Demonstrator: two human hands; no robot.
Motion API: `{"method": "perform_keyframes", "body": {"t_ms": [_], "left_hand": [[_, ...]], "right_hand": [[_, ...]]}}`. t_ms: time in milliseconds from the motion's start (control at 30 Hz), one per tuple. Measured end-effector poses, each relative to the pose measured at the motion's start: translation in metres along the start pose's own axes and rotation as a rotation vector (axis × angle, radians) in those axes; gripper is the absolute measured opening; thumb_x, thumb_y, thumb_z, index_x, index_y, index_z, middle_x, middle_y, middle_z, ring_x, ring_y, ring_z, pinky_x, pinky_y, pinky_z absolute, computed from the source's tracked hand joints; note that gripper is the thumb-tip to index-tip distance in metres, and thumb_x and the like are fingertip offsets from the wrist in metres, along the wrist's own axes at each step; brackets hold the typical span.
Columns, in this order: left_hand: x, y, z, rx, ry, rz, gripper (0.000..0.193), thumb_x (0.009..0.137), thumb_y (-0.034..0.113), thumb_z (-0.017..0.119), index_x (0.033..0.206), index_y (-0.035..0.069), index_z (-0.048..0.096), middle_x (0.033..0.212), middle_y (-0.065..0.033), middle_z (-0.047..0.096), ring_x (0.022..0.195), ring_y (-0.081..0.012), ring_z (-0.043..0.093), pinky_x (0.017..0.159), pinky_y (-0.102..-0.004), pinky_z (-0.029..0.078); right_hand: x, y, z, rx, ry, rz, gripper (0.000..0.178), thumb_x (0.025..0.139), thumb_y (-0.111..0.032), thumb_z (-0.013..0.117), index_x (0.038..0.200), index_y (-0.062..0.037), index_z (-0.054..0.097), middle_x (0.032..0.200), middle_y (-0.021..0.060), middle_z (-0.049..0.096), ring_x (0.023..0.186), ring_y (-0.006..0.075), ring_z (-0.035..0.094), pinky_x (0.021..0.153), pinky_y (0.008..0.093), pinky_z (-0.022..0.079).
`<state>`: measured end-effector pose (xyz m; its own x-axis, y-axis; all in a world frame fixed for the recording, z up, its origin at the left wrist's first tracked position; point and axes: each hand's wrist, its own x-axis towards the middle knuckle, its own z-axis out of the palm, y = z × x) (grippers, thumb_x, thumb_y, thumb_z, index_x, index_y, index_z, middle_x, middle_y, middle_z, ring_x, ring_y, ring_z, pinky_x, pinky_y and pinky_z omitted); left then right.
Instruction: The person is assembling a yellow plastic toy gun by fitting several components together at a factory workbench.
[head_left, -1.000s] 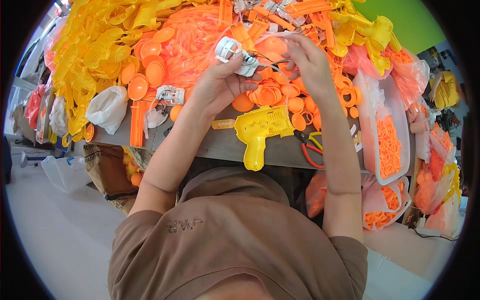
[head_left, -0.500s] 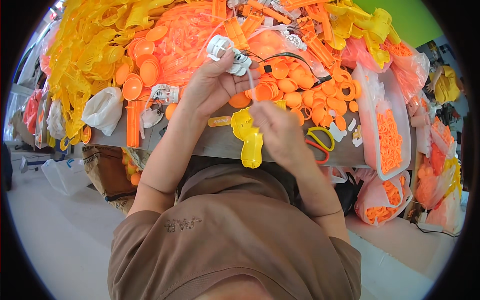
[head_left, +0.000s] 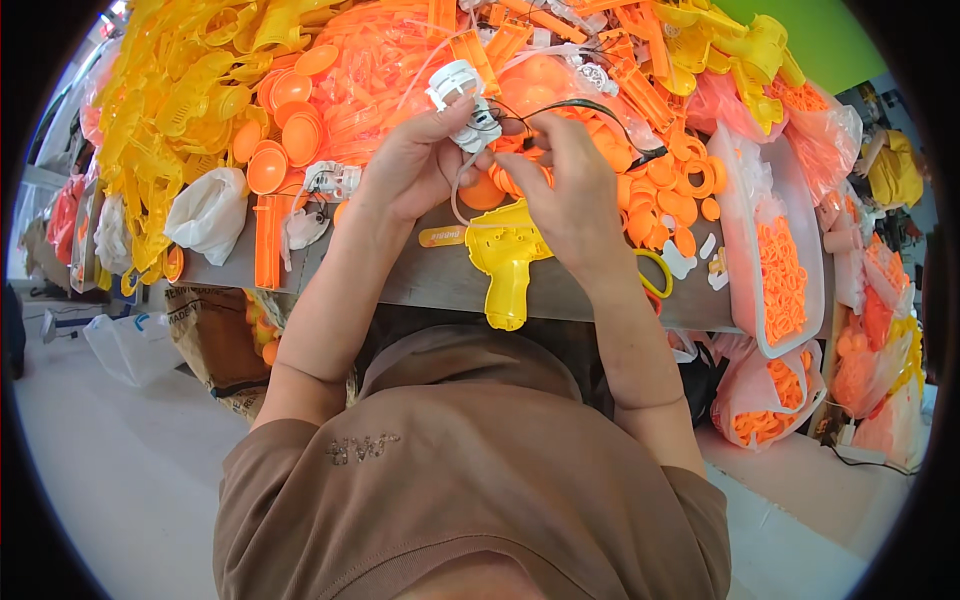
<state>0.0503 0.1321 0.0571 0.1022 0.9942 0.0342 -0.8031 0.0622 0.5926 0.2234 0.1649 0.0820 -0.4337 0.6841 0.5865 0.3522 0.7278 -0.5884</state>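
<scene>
My left hand [head_left: 415, 165] grips a white plastic mechanism [head_left: 455, 88] with a round open end, thin dark wires and a pale soft tube [head_left: 457, 200]. The tube hangs in a curve below that hand. Close beside the mechanism, my right hand [head_left: 580, 195] has its fingers bent in at the dark wires [head_left: 513, 112]; what its fingertips pinch, if anything, is hidden. Below both hands a yellow toy-gun shell half [head_left: 505, 265] lies at the table's front edge, its hollow side up. An orange oval label piece [head_left: 442, 236] lies left of it.
Scissors with yellow and red handles [head_left: 655, 275] lie partly behind my right forearm. A clear bin [head_left: 775, 340] of orange rings stands at right. Heaps of yellow shells [head_left: 185, 90] and orange parts [head_left: 370, 70] fill the back. A second white mechanism [head_left: 330, 180] sits left of my left hand.
My right hand has left the pale tube, which now hangs free, and has moved up beside the mechanism and its wires. My left hand still holds the mechanism, slightly turned.
</scene>
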Motion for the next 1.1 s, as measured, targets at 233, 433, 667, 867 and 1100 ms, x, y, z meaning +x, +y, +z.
{"method": "perform_keyframes", "body": {"t_ms": [233,433,667,867,1100], "left_hand": [[0.002,0.012,0.000,0.080,-0.007,-0.093,0.023,0.092,0.019,0.052,0.102,-0.002,0.055,0.091,-0.0148,0.066,0.061,-0.0156,0.062,0.048,-0.0229,0.048],[0.003,0.036,0.021,0.655,0.074,-0.096,0.031,0.085,0.029,0.063,0.096,0.001,0.059,0.074,-0.0053,0.062,0.054,-0.0114,0.058,0.044,-0.0231,0.045],[0.030,0.098,0.073,1.427,-0.057,-0.102,0.020,0.082,0.024,0.068,0.087,0.005,0.062,0.065,0.0004,0.058,0.050,-0.0053,0.052,0.041,-0.0194,0.039],[0.027,0.050,0.065,1.579,-0.103,-0.157,0.028,0.083,0.021,0.067,0.104,0.004,0.062,0.072,-0.0028,0.059,0.061,-0.0116,0.054,0.055,-0.0272,0.045],[0.004,-0.023,0.025,1.403,-0.168,-0.030,0.034,0.077,0.024,0.067,0.104,0.004,0.064,0.090,-0.0122,0.066,0.081,-0.0217,0.062,0.075,-0.0339,0.047]], "right_hand": [[0.008,0.016,0.012,-0.148,-0.065,0.027,0.023,0.080,-0.010,0.064,0.098,0.0020,0.056,0.083,0.0140,0.059,0.071,0.0251,0.060,0.065,0.0347,0.047],[0.008,0.021,0.011,-0.127,-0.119,-0.049,0.020,0.082,-0.011,0.062,0.098,0.0021,0.060,0.082,0.0140,0.062,0.072,0.0257,0.061,0.065,0.0330,0.048],[0.046,0.005,-0.002,0.832,-0.358,0.482,0.021,0.085,-0.012,0.061,0.100,0.0034,0.062,0.081,0.0069,0.066,0.064,0.0113,0.062,0.061,0.0226,0.051],[0.020,0.021,-0.017,0.645,-0.443,0.613,0.023,0.082,-0.010,0.062,0.101,0.0025,0.062,0.083,0.0086,0.065,0.067,0.0112,0.063,0.064,0.0224,0.051],[-0.032,0.030,-0.034,0.439,-0.562,0.728,0.014,0.079,-0.012,0.062,0.085,0.0005,0.062,0.064,0.0007,0.056,0.052,0.0054,0.049,0.045,0.0210,0.037]]}}
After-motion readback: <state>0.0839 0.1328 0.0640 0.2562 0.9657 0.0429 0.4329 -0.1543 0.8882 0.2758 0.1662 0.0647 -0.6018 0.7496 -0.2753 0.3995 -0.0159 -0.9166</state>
